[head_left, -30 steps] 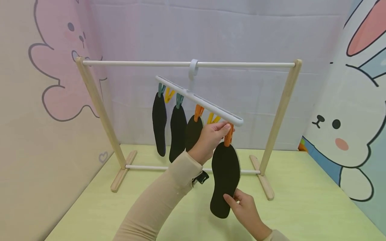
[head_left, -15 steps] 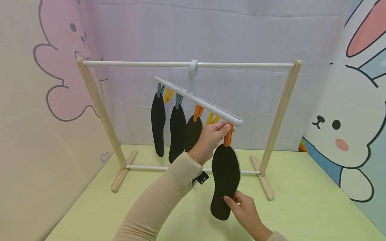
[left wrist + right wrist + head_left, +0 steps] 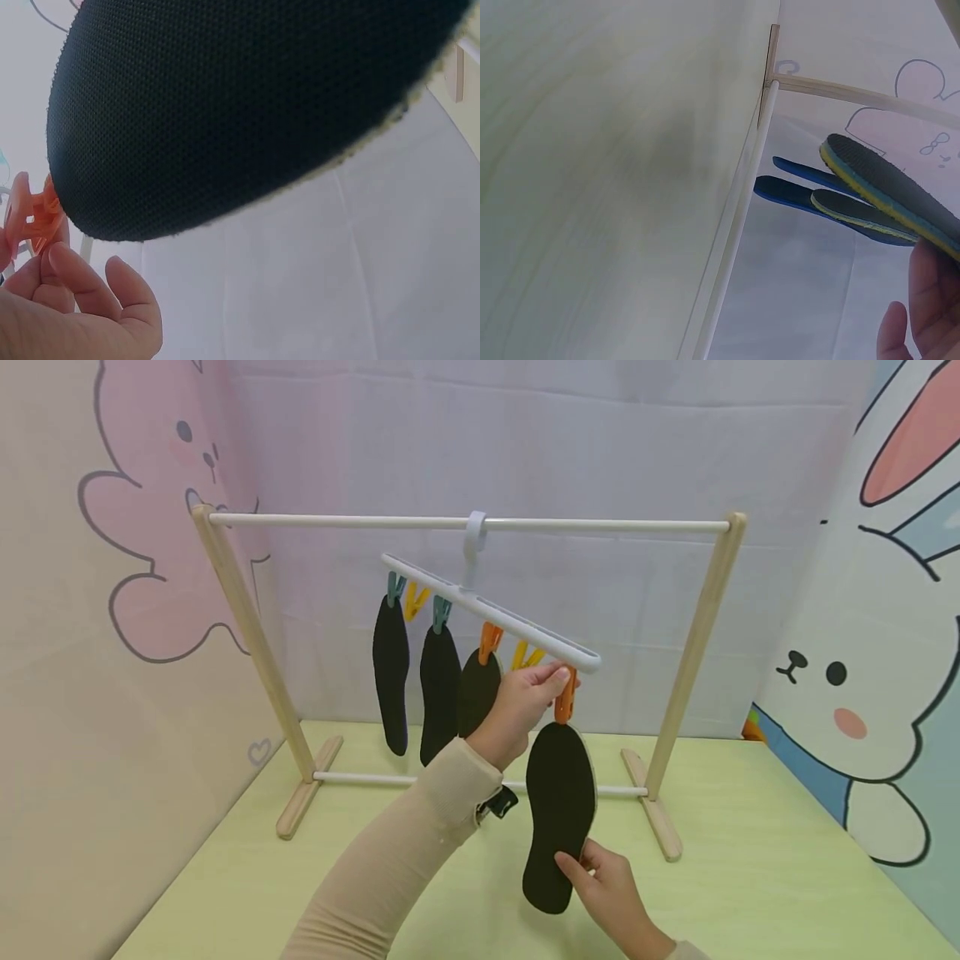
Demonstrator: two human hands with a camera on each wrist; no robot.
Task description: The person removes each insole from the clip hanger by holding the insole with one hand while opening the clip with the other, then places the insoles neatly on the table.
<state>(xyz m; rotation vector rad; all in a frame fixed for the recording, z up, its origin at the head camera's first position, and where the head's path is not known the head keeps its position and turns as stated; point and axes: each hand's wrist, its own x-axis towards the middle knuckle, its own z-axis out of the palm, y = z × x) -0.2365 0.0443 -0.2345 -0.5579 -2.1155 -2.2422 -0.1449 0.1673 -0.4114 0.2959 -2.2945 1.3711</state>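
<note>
So the left hand is up under the low end of a white hanger, thumb and fingers pinched on an orange clip. The right hand is lower down, pinching the front insole by its narrower bottom end, thumb flat on the black face.

That insole is basically upright, wide end on top, right below the clip. The clip's tip sits at the insole's top edge, but honestly I can't tell if it's gripping it. From the right wrist you can see its edge has yellow and blue layers.

The hanger is hooked over the top bar of a rack with wooden legs, and it slants down toward the right hand's side. Three more insoles hang off it: a far one and a middle one, each on a teal clip, plus a third one on another orange clip, partly hidden behind the left arm. Couple of yellow clips in between too.

Rack's standing on a pale green bench, with a cartoon rabbit on the wall at right.
</note>
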